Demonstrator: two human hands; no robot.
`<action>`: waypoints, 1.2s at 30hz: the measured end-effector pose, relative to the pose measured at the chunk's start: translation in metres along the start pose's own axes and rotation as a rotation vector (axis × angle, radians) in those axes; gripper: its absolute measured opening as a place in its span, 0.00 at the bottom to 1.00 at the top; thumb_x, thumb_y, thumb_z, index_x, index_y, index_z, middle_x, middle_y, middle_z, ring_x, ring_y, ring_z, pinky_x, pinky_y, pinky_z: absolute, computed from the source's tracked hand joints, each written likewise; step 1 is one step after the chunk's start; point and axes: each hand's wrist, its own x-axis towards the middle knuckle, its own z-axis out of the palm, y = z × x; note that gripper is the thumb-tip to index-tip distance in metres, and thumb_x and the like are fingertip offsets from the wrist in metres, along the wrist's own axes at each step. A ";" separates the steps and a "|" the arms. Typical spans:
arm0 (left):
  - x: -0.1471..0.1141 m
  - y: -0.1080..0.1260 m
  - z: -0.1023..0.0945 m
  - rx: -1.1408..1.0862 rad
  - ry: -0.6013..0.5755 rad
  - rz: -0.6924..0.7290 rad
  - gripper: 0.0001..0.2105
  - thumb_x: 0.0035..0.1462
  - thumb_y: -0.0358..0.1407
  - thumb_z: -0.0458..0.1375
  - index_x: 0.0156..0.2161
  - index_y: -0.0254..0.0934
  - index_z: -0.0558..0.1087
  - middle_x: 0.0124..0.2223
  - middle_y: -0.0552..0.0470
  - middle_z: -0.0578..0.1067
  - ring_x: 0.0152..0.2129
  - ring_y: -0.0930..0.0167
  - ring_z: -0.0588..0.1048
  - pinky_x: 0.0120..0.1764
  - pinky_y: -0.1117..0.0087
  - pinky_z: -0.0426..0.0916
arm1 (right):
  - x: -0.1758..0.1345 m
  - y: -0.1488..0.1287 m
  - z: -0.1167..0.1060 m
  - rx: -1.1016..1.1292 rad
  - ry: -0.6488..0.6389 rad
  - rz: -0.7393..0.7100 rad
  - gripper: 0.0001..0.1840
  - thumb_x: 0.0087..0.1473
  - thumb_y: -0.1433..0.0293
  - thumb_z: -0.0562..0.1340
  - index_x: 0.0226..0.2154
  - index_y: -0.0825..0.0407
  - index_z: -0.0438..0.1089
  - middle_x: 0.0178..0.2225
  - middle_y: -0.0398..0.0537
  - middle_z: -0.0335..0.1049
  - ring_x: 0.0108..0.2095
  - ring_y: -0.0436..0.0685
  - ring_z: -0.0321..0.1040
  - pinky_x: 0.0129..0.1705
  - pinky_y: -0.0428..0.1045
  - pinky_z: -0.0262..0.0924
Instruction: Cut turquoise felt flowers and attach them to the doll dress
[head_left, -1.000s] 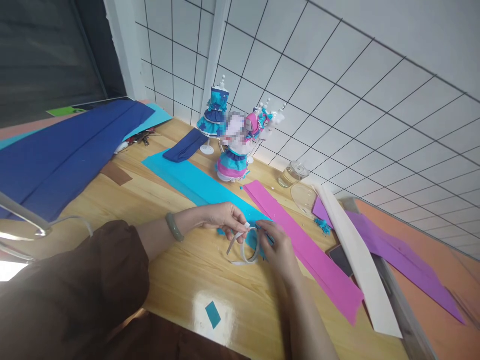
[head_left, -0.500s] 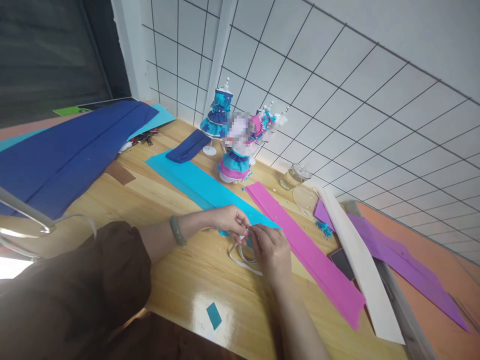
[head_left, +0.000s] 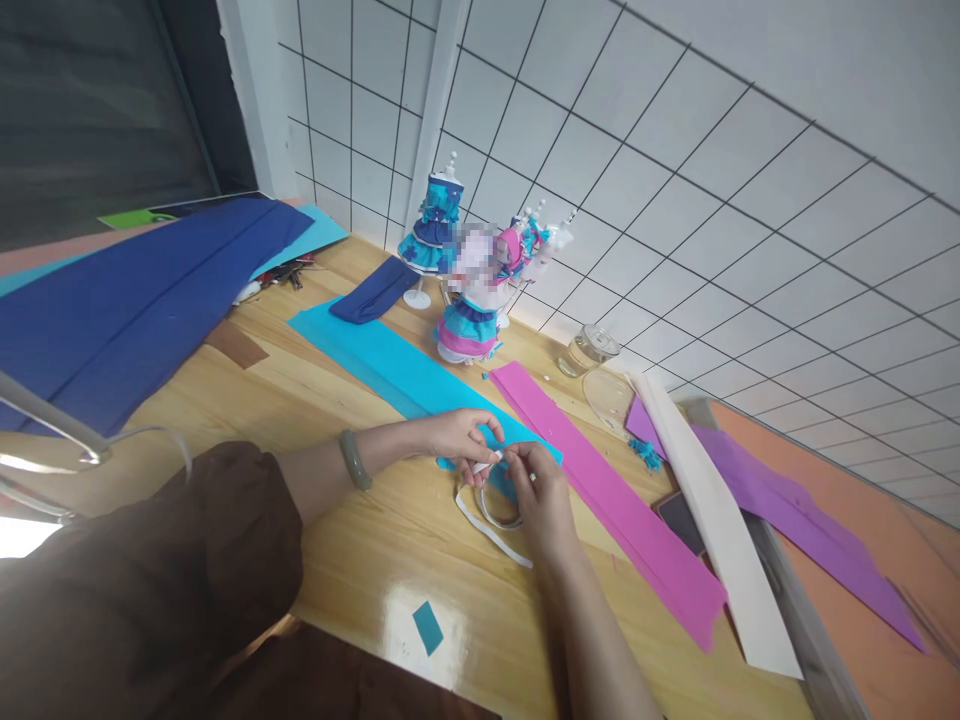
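Near the middle of the table, my left hand (head_left: 466,440) is closed on a narrow white strip (head_left: 491,538) that looks like ribbon or tape. Its thumb and fingertips pinch a small white length, with the index finger lifted and curled. Facing it from the right, my right hand (head_left: 544,495) pinches the same strip at its fingertips. The rest of the strip hangs in loops below the hands, its loose end lying on the wood. Behind and under the hands lies a long turquoise sheet (head_left: 390,365), seemingly crepe paper.
A pink strip (head_left: 607,500), a cream strip (head_left: 712,530) and purple sheets (head_left: 795,530) lie to the right. Small dressed stands (head_left: 441,225) and a glass jar (head_left: 589,350) stand by the tiled wall. Dark blue material (head_left: 142,290) covers the left; a teal scrap (head_left: 427,628) lies in front.
My hands have drawn slightly apart, showing more of the white strip between them. My left index finger has lifted, and the strip's loose end reaches further forward on the table.
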 end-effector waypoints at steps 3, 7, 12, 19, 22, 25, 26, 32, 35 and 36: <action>0.001 0.000 -0.001 0.011 -0.023 -0.001 0.19 0.45 0.41 0.61 0.41 0.35 0.62 0.21 0.55 0.72 0.19 0.71 0.74 0.22 0.72 0.68 | 0.000 0.000 0.002 0.069 0.003 0.035 0.12 0.58 0.65 0.50 0.30 0.53 0.65 0.29 0.46 0.65 0.30 0.52 0.62 0.33 0.47 0.56; 0.002 -0.001 -0.005 0.001 -0.033 -0.039 0.18 0.46 0.41 0.60 0.40 0.34 0.63 0.21 0.54 0.72 0.17 0.72 0.73 0.20 0.74 0.67 | 0.001 -0.002 0.002 0.099 0.021 0.017 0.14 0.57 0.65 0.50 0.29 0.53 0.67 0.29 0.46 0.66 0.31 0.53 0.62 0.34 0.48 0.56; 0.002 -0.002 -0.007 -0.050 -0.035 -0.079 0.16 0.45 0.39 0.60 0.39 0.34 0.64 0.22 0.53 0.73 0.17 0.72 0.73 0.21 0.74 0.67 | 0.001 -0.002 0.002 0.084 0.048 -0.007 0.13 0.57 0.65 0.50 0.31 0.53 0.68 0.30 0.48 0.67 0.32 0.53 0.63 0.35 0.49 0.58; 0.003 -0.003 -0.008 -0.096 -0.043 -0.099 0.14 0.45 0.38 0.60 0.37 0.34 0.67 0.21 0.53 0.73 0.17 0.72 0.73 0.22 0.74 0.67 | 0.001 0.000 0.000 0.037 0.077 -0.150 0.11 0.56 0.69 0.52 0.35 0.52 0.69 0.35 0.51 0.67 0.38 0.55 0.64 0.40 0.51 0.59; 0.003 -0.003 -0.009 -0.087 -0.051 -0.106 0.13 0.45 0.37 0.59 0.37 0.35 0.67 0.22 0.53 0.74 0.17 0.73 0.73 0.21 0.75 0.67 | 0.000 0.002 0.002 0.046 0.089 -0.090 0.14 0.56 0.67 0.52 0.40 0.52 0.69 0.34 0.51 0.68 0.35 0.54 0.65 0.37 0.51 0.60; 0.003 -0.004 -0.010 -0.075 -0.059 -0.099 0.13 0.45 0.37 0.59 0.38 0.35 0.68 0.22 0.53 0.74 0.17 0.74 0.73 0.22 0.75 0.67 | 0.002 0.009 0.000 0.094 0.113 0.093 0.19 0.56 0.64 0.51 0.47 0.54 0.66 0.28 0.49 0.68 0.26 0.53 0.64 0.30 0.49 0.60; 0.003 -0.004 -0.010 -0.069 -0.053 -0.093 0.13 0.46 0.37 0.59 0.38 0.35 0.68 0.23 0.53 0.74 0.17 0.74 0.73 0.22 0.75 0.67 | 0.003 0.014 -0.003 0.097 0.119 0.148 0.20 0.55 0.63 0.51 0.47 0.55 0.65 0.28 0.49 0.69 0.25 0.53 0.64 0.29 0.49 0.60; 0.002 -0.003 -0.008 -0.049 -0.003 -0.045 0.15 0.45 0.38 0.60 0.40 0.35 0.67 0.22 0.54 0.73 0.17 0.74 0.72 0.23 0.74 0.68 | 0.006 0.041 -0.035 -0.342 0.039 0.238 0.16 0.49 0.62 0.55 0.33 0.56 0.72 0.31 0.53 0.70 0.28 0.56 0.66 0.30 0.49 0.58; 0.002 -0.003 -0.008 -0.043 0.017 -0.026 0.16 0.45 0.39 0.60 0.40 0.35 0.67 0.22 0.54 0.73 0.17 0.74 0.73 0.23 0.74 0.68 | 0.002 0.042 -0.042 -0.460 -0.138 0.248 0.15 0.47 0.61 0.57 0.32 0.54 0.73 0.27 0.51 0.69 0.27 0.56 0.66 0.26 0.47 0.55; 0.002 -0.003 -0.008 -0.039 0.020 -0.021 0.16 0.46 0.39 0.60 0.40 0.35 0.67 0.22 0.54 0.73 0.17 0.74 0.73 0.23 0.75 0.68 | 0.001 0.040 -0.041 -0.488 -0.179 0.235 0.14 0.48 0.62 0.57 0.31 0.53 0.73 0.27 0.50 0.69 0.26 0.55 0.66 0.25 0.47 0.54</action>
